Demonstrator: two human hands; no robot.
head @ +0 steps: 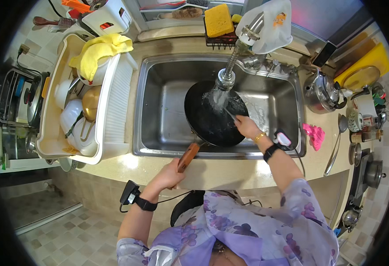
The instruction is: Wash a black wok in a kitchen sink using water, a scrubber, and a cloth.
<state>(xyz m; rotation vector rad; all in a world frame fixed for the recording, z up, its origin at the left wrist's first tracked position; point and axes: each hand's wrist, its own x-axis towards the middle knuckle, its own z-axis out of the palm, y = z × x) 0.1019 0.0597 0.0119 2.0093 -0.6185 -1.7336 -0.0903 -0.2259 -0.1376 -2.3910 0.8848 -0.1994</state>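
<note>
A black wok (207,116) sits tilted in the stainless steel sink (168,133). My left hand (168,174) grips its brown wooden handle (188,157), which reaches over the sink's front rim. Water from the faucet's flexible metal spout (226,79) splashes into the wok. Over the wok's right side, my right hand (246,127) is closed on a thin implement (230,114) that reaches towards the stream; its kind and its far end cannot be made out in the water.
At left stands a cream dish rack (114,109) with bowls and a yellow cloth (104,50). A yellow sponge (218,20) rests in a wire basket behind the sink. At right are a steel kettle (321,91), a pink cloth (314,134) and a long metal spoon (337,143).
</note>
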